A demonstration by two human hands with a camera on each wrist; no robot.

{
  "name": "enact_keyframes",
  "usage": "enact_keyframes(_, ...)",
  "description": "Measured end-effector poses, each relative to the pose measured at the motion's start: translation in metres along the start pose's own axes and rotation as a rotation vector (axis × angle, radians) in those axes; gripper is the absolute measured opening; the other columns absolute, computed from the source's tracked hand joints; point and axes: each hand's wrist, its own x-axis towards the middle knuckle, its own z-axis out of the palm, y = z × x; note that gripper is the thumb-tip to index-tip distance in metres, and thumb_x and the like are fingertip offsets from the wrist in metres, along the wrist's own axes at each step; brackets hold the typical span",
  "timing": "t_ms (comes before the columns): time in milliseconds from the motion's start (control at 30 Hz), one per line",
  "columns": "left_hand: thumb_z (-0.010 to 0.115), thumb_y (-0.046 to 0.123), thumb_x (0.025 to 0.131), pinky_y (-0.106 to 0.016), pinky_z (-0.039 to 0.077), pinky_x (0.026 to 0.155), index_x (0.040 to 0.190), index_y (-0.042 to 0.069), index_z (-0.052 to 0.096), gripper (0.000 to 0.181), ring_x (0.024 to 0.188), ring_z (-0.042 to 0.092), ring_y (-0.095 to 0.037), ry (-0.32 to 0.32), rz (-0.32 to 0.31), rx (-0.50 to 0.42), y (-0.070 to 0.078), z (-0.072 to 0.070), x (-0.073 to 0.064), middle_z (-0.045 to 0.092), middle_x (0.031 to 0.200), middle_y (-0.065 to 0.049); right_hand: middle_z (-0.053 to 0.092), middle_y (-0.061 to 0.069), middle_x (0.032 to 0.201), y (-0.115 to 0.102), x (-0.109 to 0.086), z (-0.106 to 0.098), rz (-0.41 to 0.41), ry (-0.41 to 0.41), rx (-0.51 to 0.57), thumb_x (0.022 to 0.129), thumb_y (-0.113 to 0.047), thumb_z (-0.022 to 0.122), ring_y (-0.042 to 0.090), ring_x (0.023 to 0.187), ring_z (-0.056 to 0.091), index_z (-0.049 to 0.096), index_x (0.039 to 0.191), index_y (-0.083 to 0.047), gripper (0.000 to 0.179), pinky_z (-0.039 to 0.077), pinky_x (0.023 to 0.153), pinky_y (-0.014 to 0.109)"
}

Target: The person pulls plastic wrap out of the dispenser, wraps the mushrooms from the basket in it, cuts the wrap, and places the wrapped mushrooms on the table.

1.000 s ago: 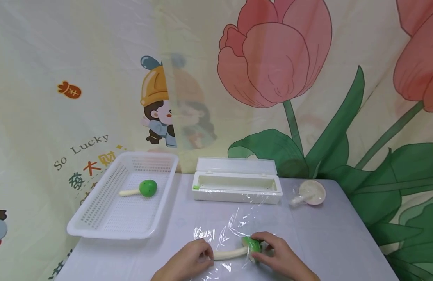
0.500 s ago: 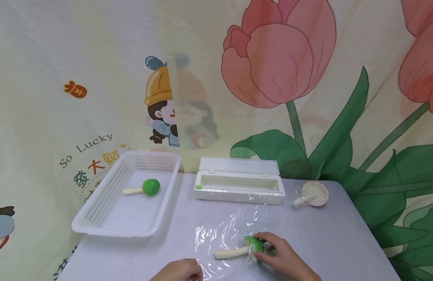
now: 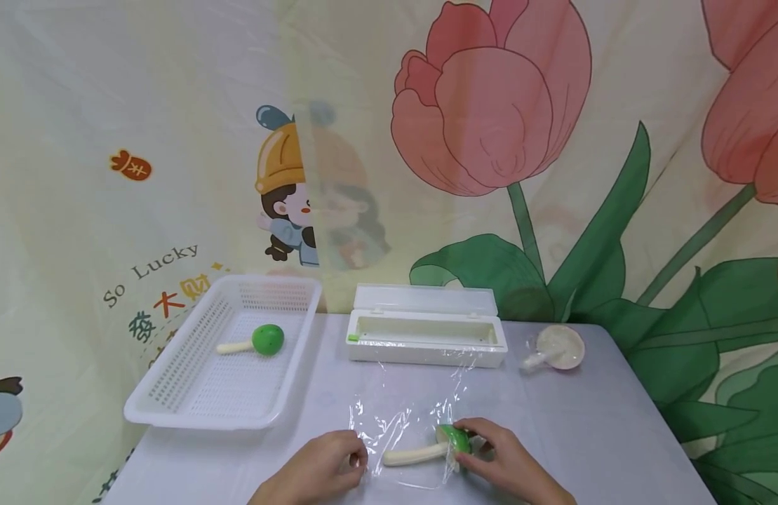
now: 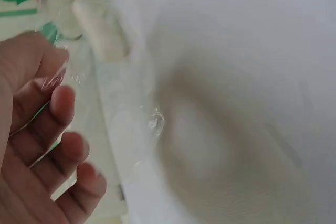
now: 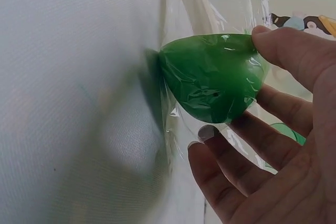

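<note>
A toy mushroom (image 3: 416, 455) with a green cap and a cream stem lies on the table at the front, its stem pointing left. Clear cling film (image 3: 389, 421) stretches from the white box toward me and covers the cap with wrinkles. My right hand (image 3: 505, 459) grips the cap through the film, thumb on one side and fingers on the other; the right wrist view shows the green cap (image 5: 212, 77) close up. Left of the stem end, my left hand (image 3: 322, 466) pinches the film's edge between thumb and forefinger, the other fingers loosely curled (image 4: 44, 124).
A white perforated basket (image 3: 205, 421) at the left holds another green-capped toy mushroom (image 3: 266, 340). The long white box (image 3: 426, 354) stands at the back with its lid up. Right of it sits a small round dish (image 3: 568, 348) with a film-wrapped item on it.
My left hand has left the stem's end, dipped toward the front edge, then come up again further left with the film's edge. The right hand has stayed on the cap.
</note>
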Motion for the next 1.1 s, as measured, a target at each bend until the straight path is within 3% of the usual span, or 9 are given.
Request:
enact_keyframes(100,0.075,0.013,0.082,-0.010,0.041,0.063,0.083,0.026,0.064,0.017,0.070,0.050,0.004,0.113,-0.027,0.009,-0.003,-0.008,0.012,0.056,0.078,0.019,0.070,0.006,0.125,0.001,0.001,0.000,-0.007,-0.002,0.003,0.091,-0.042,0.077,0.000,0.096,0.059,0.068,0.127,-0.016,0.045,0.056,0.073,0.026)
enact_keyframes(233,0.073,0.013,0.084,-0.015,0.042,0.059,0.084,0.025,0.065,0.014,0.067,0.051,0.001,0.153,-0.138,0.004,-0.007,-0.011,0.024,0.054,0.076,0.019,0.070,0.005,0.124,0.003,0.002,0.001,0.000,-0.006,0.007,0.092,-0.042,0.077,-0.001,0.096,0.060,0.068,0.127,-0.016,0.045,0.056,0.073,0.025)
enact_keyframes(400,0.072,0.012,0.086,-0.017,0.038,0.051,0.083,0.023,0.065,0.013,0.058,0.044,0.004,0.226,-0.275,0.026,-0.008,-0.005,0.040,0.051,0.068,0.021,0.071,0.005,0.123,0.002,0.003,0.000,0.011,-0.011,-0.005,0.092,-0.040,0.077,0.000,0.096,0.061,0.068,0.127,-0.014,0.044,0.056,0.072,0.025)
enact_keyframes(567,0.070,0.012,0.087,-0.020,0.033,0.043,0.084,0.018,0.066,0.008,0.049,0.038,0.003,0.257,-0.391,0.028,-0.010,0.009,0.054,0.047,0.055,0.017,0.071,0.003,0.123,0.003,0.005,0.000,0.027,-0.016,-0.029,0.092,-0.044,0.076,-0.001,0.097,0.060,0.068,0.127,-0.015,0.046,0.055,0.072,0.024)
enact_keyframes(733,0.072,0.013,0.087,-0.021,0.033,0.042,0.085,0.016,0.068,0.005,0.047,0.041,-0.001,0.235,-0.511,0.016,-0.014,0.028,0.061,0.051,0.054,0.013,0.070,0.003,0.123,0.001,0.006,0.000,0.039,-0.018,-0.027,0.091,-0.043,0.077,0.000,0.096,0.060,0.068,0.127,-0.015,0.046,0.055,0.071,0.023)
enact_keyframes(900,0.077,0.012,0.084,-0.022,0.038,0.047,0.098,0.013,0.071,0.015,0.054,0.046,-0.002,0.202,-0.548,-0.006,-0.014,0.036,0.058,0.061,0.065,0.010,0.070,0.004,0.124,-0.001,0.008,0.000,0.023,-0.022,-0.024,0.092,-0.041,0.077,0.003,0.098,0.061,0.068,0.127,-0.015,0.044,0.055,0.071,0.024)
enact_keyframes(1100,0.076,0.010,0.083,-0.021,0.041,0.052,0.110,0.010,0.072,0.028,0.062,0.050,-0.001,0.248,-0.509,-0.018,0.000,0.023,0.050,0.069,0.081,0.005,0.071,0.003,0.120,-0.001,0.008,0.000,0.025,-0.008,-0.031,0.092,-0.042,0.076,0.003,0.096,0.061,0.069,0.125,-0.013,0.044,0.055,0.071,0.025)
